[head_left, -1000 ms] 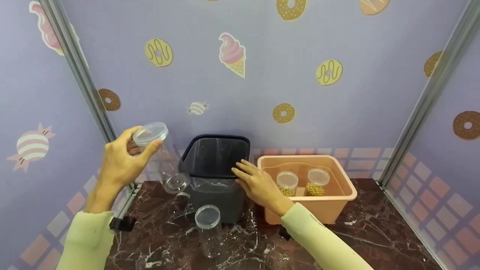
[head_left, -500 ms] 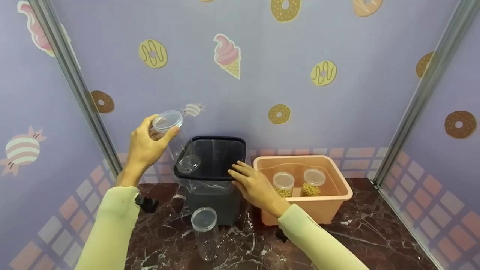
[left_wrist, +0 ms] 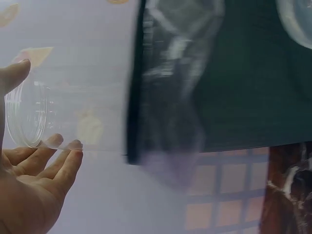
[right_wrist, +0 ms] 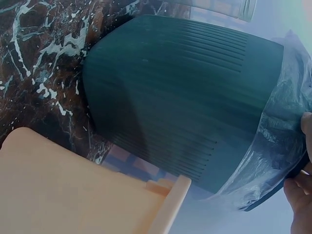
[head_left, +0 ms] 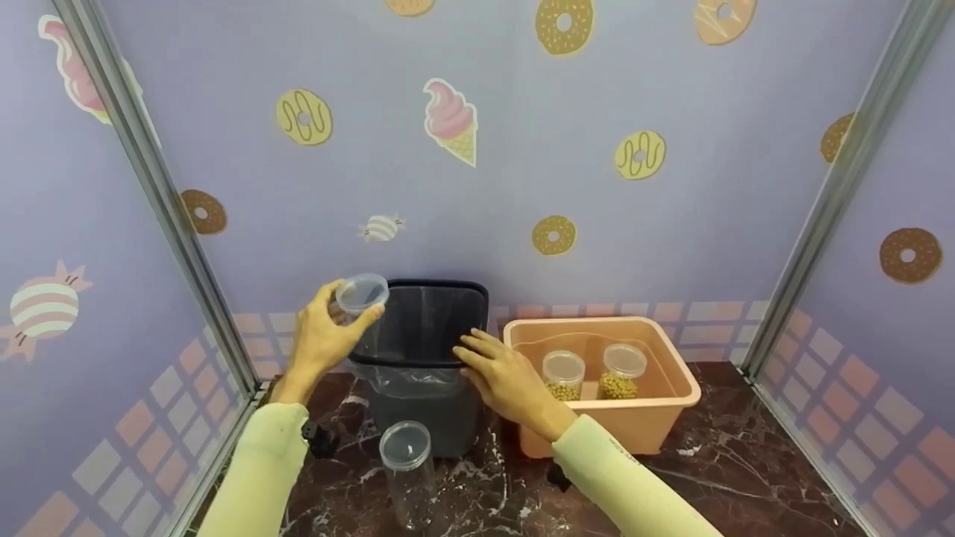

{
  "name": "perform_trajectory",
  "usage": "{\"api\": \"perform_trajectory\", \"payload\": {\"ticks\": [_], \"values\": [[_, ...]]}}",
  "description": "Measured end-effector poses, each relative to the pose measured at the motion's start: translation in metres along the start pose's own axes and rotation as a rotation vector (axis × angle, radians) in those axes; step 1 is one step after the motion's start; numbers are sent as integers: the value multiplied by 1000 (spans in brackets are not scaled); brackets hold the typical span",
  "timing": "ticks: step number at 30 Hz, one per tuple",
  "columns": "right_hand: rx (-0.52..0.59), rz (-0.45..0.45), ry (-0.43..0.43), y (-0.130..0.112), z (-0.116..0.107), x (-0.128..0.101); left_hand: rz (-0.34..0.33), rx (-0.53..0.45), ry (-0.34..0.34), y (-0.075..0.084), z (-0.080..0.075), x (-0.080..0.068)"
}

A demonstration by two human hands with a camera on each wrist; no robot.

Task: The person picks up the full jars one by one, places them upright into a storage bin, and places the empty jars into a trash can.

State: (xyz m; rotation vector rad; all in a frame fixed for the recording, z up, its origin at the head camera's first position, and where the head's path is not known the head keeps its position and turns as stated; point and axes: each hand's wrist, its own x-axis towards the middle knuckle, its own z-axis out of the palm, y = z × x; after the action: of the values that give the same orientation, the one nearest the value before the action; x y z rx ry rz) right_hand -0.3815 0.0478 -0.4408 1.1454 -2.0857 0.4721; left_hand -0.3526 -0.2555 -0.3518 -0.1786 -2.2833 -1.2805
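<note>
My left hand (head_left: 337, 317) grips a clear plastic jar (head_left: 361, 294) by one round end, tipped so its body reaches over the left rim of the dark bin (head_left: 436, 418). The left wrist view shows the jar (left_wrist: 68, 112) lying across my fingers (left_wrist: 58, 168), with the bin's edge (left_wrist: 243, 87) just beyond it. My right hand (head_left: 494, 367) holds the bin's right rim, fingers over the edge. In the right wrist view my fingers (right_wrist: 298, 195) pinch the rim and the plastic liner (right_wrist: 273, 161).
A second clear jar (head_left: 406, 466) stands on the marble table (head_left: 731, 477) in front of the bin. Right of the bin a peach tub (head_left: 645, 421) holds two lidded jars with yellow beans (head_left: 563, 375) (head_left: 621, 371). Purple walls close in behind and on both sides.
My left hand has carried the jar down and to the right, from above the table's left side to the bin's left rim. My right hand has stayed on the bin.
</note>
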Motion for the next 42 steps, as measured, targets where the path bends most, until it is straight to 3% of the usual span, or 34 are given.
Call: {"api": "perform_trajectory", "payload": {"ticks": [9, 21, 29, 35, 42], "values": [[5, -3, 3, -4, 0, -1, -27, 2, 24, -23, 16, -15], [24, 6, -12, -7, 2, 1, -41, -28, -59, -28, 11, -22], [26, 3, -12, -5, 2, 0, -24, -25, -75, -29, 9, -29], [10, -2, -5, -3, 0, 0, -16, -13, -65, -37, 3, -46], [16, 2, -13, 0, -2, 1, -16, 23, -23, -55, 2, -78]]}}
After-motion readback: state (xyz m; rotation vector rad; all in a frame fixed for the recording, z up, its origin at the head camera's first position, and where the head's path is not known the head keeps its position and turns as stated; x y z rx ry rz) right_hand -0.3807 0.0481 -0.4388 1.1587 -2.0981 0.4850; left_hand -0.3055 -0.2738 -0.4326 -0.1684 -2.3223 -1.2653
